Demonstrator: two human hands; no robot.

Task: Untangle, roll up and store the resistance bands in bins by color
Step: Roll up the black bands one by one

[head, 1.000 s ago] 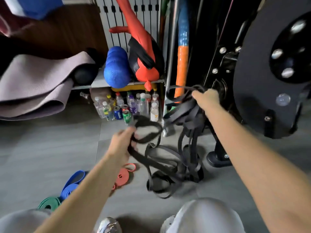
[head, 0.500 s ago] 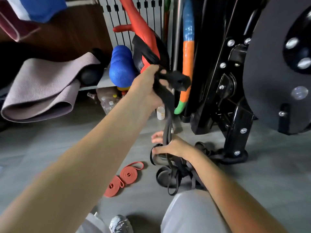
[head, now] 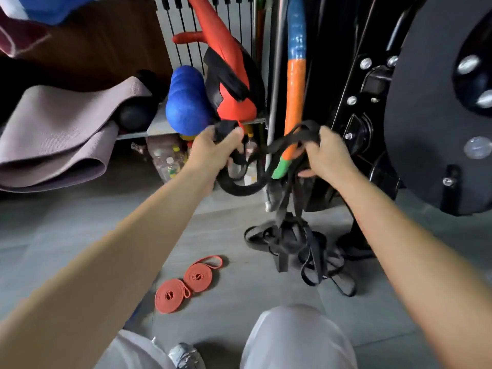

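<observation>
Two rolled red bands lie on the floor below your left arm; your left hand is clenched around black bands, your right hand grips the same tangle, strands trailing to the floor.

Gym storage corner: folded mats, blue foam roller, black weight machine

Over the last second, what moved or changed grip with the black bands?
Right hand came up from the floor pile to grip the black bands level with the left hand, which lowered slightly. The tangle's lower part and the rolled red bands stayed on the floor.
</observation>
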